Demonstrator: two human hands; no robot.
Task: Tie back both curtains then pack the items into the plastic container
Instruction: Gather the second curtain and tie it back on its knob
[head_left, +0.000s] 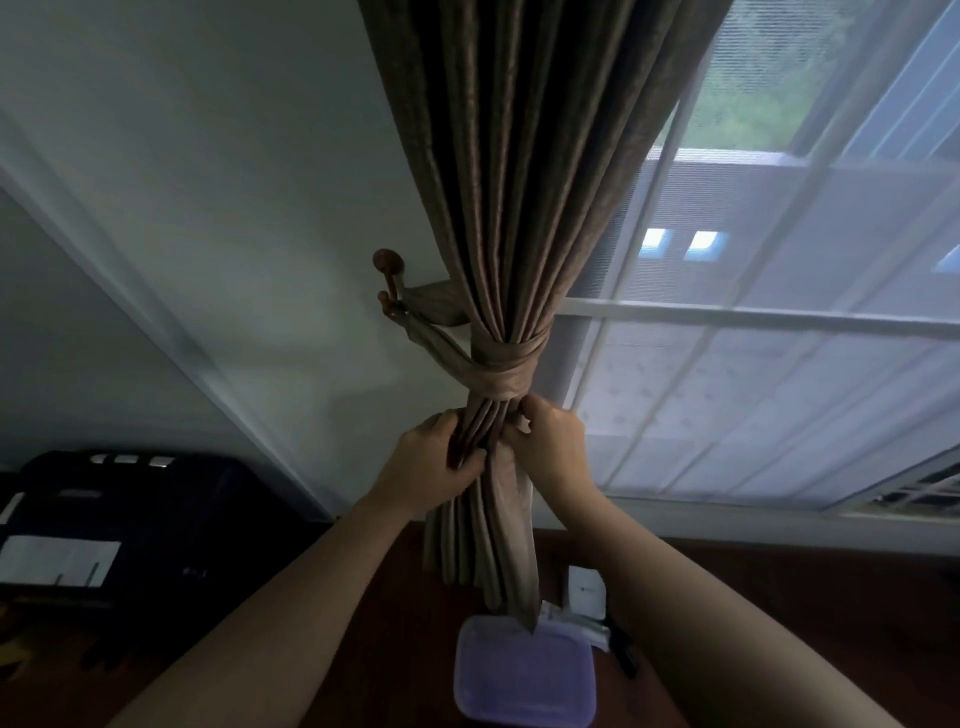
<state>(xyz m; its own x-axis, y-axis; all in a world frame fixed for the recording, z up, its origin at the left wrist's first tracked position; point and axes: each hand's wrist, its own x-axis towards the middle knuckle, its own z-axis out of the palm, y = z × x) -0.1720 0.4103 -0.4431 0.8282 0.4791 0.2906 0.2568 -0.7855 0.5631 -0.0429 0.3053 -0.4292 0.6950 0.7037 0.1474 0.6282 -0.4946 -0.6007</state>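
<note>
Hanging from the wall hook (388, 262) at the left, the tieback (506, 364) is looping around the gathered curtain (519, 182). The left hand (431, 467) is gripping the folds just under that loop. Below the hem, the plastic container (524, 670) is sitting on the dark table (363, 649). The right hand (550, 447) is pinching the fabric on the opposite side. Tugging downward too hard is likely risking the tieback slipping off the hook and the bundle falling open.
</note>
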